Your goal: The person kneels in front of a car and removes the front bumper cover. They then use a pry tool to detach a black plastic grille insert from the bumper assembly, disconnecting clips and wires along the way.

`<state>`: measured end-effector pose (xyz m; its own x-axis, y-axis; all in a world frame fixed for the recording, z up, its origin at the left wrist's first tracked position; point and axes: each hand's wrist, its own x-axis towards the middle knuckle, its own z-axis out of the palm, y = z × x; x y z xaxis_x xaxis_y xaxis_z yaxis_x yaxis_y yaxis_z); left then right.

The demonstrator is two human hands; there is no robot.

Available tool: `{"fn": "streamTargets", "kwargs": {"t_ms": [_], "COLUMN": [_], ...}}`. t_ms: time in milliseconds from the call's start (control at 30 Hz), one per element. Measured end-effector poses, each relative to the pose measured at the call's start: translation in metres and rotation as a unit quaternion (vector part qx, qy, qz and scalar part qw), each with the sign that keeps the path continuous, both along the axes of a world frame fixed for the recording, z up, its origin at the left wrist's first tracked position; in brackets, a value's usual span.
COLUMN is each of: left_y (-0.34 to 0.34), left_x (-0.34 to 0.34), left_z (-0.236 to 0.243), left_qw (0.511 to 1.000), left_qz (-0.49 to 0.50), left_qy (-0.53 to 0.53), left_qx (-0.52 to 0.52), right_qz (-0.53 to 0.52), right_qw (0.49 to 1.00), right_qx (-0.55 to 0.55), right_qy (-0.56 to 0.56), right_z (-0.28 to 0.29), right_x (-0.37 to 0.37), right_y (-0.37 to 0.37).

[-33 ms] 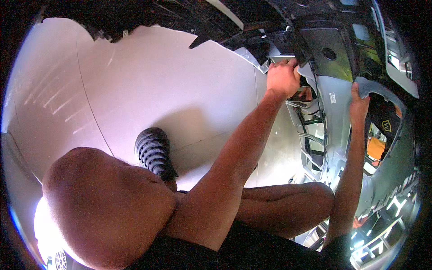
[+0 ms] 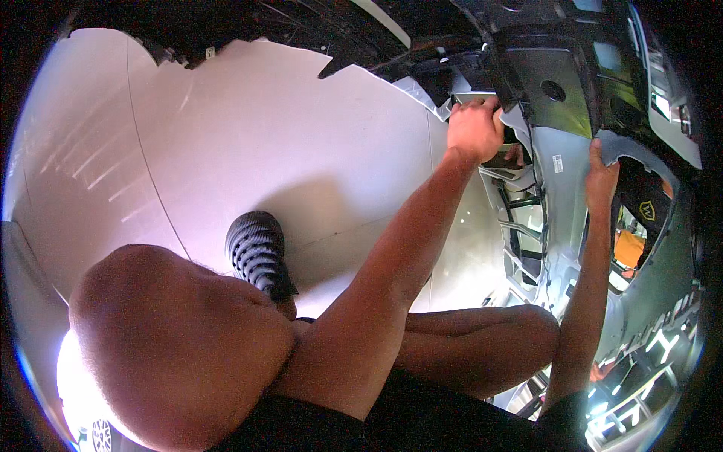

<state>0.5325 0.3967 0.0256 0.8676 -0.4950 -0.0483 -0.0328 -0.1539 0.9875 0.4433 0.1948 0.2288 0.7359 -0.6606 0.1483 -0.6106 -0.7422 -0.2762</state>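
My left hand has its fingers hooked over the edge of a small opening in a grey car body part, beneath dark plastic underside panels. My right hand grips the rim of a larger cut-out in that grey part, thumb upward, just below the dark panel. Through this cut-out show dark fabric with a yellow emblem and an orange object. Inside the smaller opening beside my left hand is a small skin-toned shape that I cannot make out.
Pale floor with thin seams lies left, under my ridged black shoe. My bent knees fill much of the lower view. A jagged dark panel edge hangs along the top. A wheel shows at lower left.
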Motion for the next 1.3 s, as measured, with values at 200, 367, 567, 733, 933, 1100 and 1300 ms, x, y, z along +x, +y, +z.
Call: {"fn": "streamTargets", "kwargs": {"t_ms": [200, 367, 567, 733, 933, 1100, 1300], "left_y": [0.036, 0.041, -0.001, -0.014, -0.005, -0.012, -0.013], "left_x": [-0.046, -0.058, -0.026, -0.034, -0.048, -0.023, 0.001], "left_z": [-0.010, -0.044, -0.048, -0.043, -0.095, -0.130, -0.152], "left_qw": [0.964, 0.791, 0.724, 0.751, 0.748, 0.706, 0.716], "left_qz": [0.233, 0.104, 0.100, 0.170, 0.166, 0.129, 0.072], "left_qy": [0.114, 0.517, 0.573, 0.558, 0.570, 0.572, 0.569], "left_qx": [-0.060, -0.311, -0.369, -0.310, -0.297, -0.397, -0.399], "right_qz": [0.019, 0.036, 0.049, 0.019, 0.007, 0.010, 0.022], "right_qw": [0.999, 0.999, 0.999, 1.000, 1.000, 0.999, 0.999], "right_qx": [0.029, -0.012, -0.015, -0.013, -0.013, 0.030, 0.013], "right_qy": [-0.010, 0.028, 0.013, -0.008, -0.013, -0.011, -0.028], "right_z": [0.002, 0.005, 0.007, 0.005, 0.006, 0.008, 0.002], "right_x": [-0.005, 0.000, 0.003, 0.004, -0.002, -0.005, 0.005], "right_y": [-0.009, -0.013, -0.010, -0.009, -0.013, -0.013, -0.016]}}
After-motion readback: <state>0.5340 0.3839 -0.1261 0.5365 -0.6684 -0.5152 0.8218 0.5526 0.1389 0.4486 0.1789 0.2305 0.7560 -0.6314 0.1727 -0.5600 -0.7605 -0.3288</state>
